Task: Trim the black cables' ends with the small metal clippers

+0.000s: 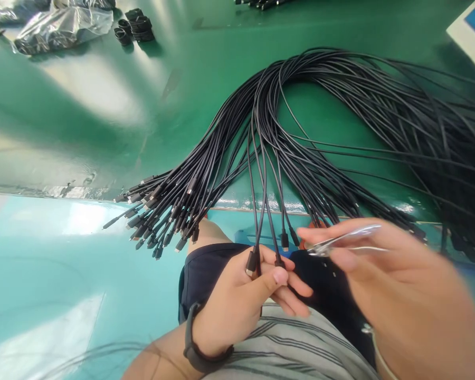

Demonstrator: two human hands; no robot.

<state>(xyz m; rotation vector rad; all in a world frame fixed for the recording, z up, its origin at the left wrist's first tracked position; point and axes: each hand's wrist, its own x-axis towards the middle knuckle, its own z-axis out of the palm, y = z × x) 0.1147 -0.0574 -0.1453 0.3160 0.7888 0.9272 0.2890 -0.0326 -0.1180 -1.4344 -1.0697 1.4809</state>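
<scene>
A large bundle of thin black cables (332, 126) lies looped on the green table, its connector ends fanning out over the table edge (154, 224). My left hand (241, 295) pinches a few of these cables near their black plugs (252, 263), between thumb and fingers. My right hand (383, 269) is slightly blurred and sits just right of the plugs. Its thumb and fingers pinch a small transparent plastic strip (340, 238) with a bright, shiny tip. The strip does not appear to touch the cables.
Several coiled black cables (136, 26) and clear bags of dark items (61, 31) lie at the table's far end. More cable ends (261, 2) show at the top edge. A white-framed screen (471, 26) stands at the corner. A teal floor (63, 279) lies below the table edge.
</scene>
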